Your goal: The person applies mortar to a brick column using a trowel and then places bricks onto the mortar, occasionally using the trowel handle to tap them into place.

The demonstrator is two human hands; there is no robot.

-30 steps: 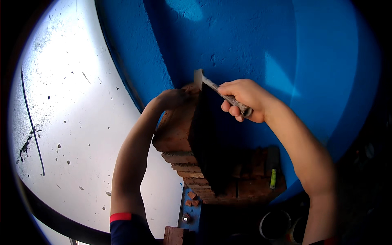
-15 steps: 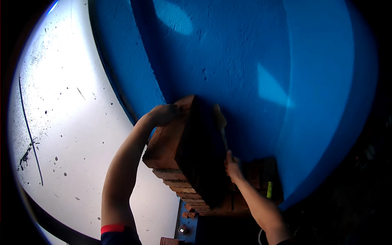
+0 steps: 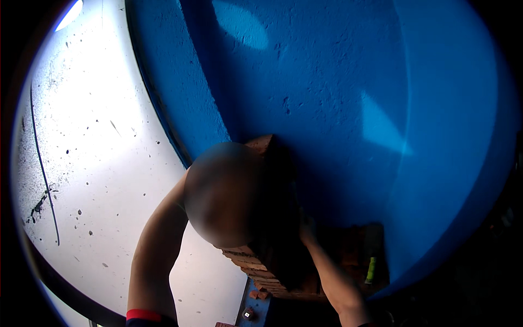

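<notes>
A column of reddish bricks (image 3: 255, 264) with mortar joints stands against the blue wall. The far end of its top brick (image 3: 263, 144) shows in the light. A round blurred patch covers the middle of that top and my left hand; only my left forearm (image 3: 155, 245) is plain, reaching up to the patch, so the fingers are hidden. On the column's dark right side, my right hand (image 3: 306, 229) is closed around the handle of a trowel, whose blade is mostly lost in shadow beside the bricks.
The blue wall (image 3: 327, 82) rises behind, and a white speckled panel (image 3: 103, 207) lies left. A yellow-green object (image 3: 370, 271) rests on brickwork at the right. Broken brick pieces (image 3: 260, 294) and a small dark object (image 3: 248, 314) sit on a blue ledge below.
The trowel has come down from beside the wall to the column's shadowed right side with my right hand. The view has shifted slightly. A blurred patch now hides my left hand.
</notes>
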